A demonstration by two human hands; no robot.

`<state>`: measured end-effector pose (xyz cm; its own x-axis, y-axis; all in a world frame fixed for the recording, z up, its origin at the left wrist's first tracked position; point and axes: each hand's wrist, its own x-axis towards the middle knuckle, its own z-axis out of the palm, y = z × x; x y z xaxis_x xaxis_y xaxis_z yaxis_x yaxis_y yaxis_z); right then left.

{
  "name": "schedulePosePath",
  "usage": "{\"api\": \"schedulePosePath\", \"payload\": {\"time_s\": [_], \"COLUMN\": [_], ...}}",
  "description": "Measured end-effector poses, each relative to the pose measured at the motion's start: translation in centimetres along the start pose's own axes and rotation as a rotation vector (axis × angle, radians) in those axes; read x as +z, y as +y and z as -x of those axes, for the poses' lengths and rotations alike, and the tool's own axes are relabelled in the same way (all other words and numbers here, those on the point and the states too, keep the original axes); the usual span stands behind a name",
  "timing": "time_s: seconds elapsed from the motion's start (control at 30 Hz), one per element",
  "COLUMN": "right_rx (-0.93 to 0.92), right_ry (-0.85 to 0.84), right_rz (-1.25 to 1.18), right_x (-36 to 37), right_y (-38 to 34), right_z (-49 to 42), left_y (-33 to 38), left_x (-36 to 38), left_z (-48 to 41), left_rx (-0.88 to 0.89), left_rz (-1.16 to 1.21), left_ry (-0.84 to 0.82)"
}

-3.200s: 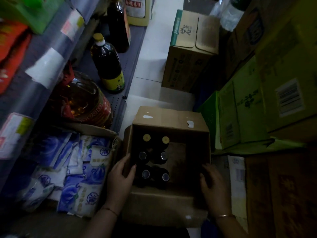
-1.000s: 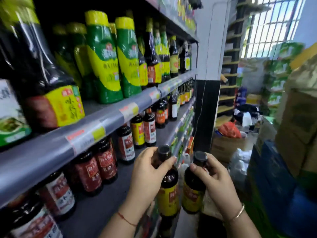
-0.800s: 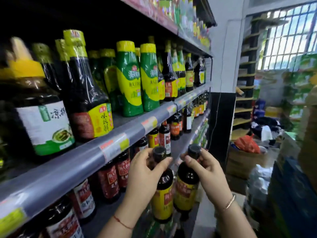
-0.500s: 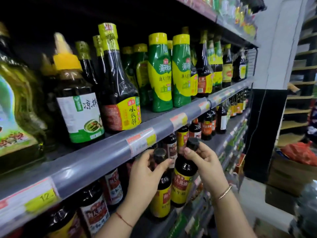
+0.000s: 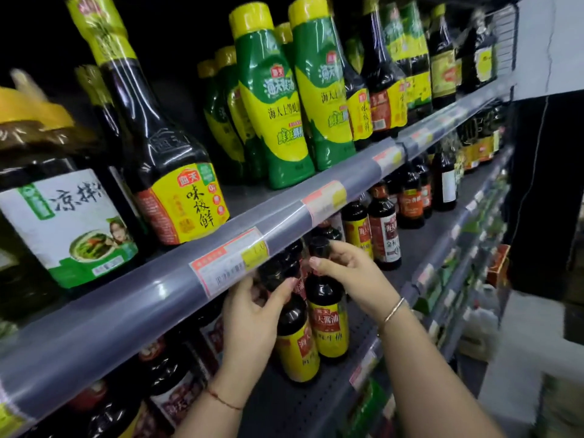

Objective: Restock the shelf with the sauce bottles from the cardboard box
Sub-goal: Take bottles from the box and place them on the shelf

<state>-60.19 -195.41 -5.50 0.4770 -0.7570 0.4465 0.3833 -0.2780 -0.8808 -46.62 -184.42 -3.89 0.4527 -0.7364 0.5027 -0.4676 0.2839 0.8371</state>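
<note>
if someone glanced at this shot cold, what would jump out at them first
Most likely the two tall green-and-yellow squeeze bottles standing on the upper shelf, brightest thing in view. Next, the two hands low at centre: the left hand and right hand each grip a dark sauce bottle with a yellow label by the neck, under the grey shelf rail. At far left looms a big white-labelled jug.

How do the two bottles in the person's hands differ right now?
The left-hand bottle sits nearer the camera and lower; the right-hand bottle stands deeper on the shelf. The left hand wraps the left-hand bottle's neck and shoulder, hiding part of it, while the right hand pinches only the right-hand bottle's cap, leaving its label plain. Both are dark, upright, black-capped, with yellow labels.
</note>
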Motion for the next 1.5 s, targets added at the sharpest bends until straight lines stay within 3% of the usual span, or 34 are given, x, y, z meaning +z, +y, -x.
{"api": "schedulePosePath", "payload": {"time_s": [0.3, 0.63, 1.07, 1.37, 1.5], "right_rx": [0.061, 0.168, 0.131, 0.163, 0.231], "right_ry": [-0.185, -0.25, -0.198, -0.094, -0.062], "right_rz": [-0.006, -0.048, 0.067, 0.131, 0.164], "right_x": [0.2, 0.0, -0.4, -0.9, -2.3], "right_y": [1.3, 1.0, 1.5, 2.1, 4.7], "right_z": [-2.8, -3.6, -3.1, -0.2, 3.6], "left_y": [-0.6, -1.1, -2.4, -3.0, -5.8], "left_x": [0.8, 0.2, -0.4, -0.2, 0.2], "left_z": [-0.2, -1.2, -1.9, 0.0, 4.9], "left_rx": [-0.016, -0.037, -0.105, -0.051, -0.195], "left_rz": [0.004, -0.064, 0.015, -0.017, -0.179], "left_ry": [0.074, 0.1, -0.016, -0.041, -0.079]}}
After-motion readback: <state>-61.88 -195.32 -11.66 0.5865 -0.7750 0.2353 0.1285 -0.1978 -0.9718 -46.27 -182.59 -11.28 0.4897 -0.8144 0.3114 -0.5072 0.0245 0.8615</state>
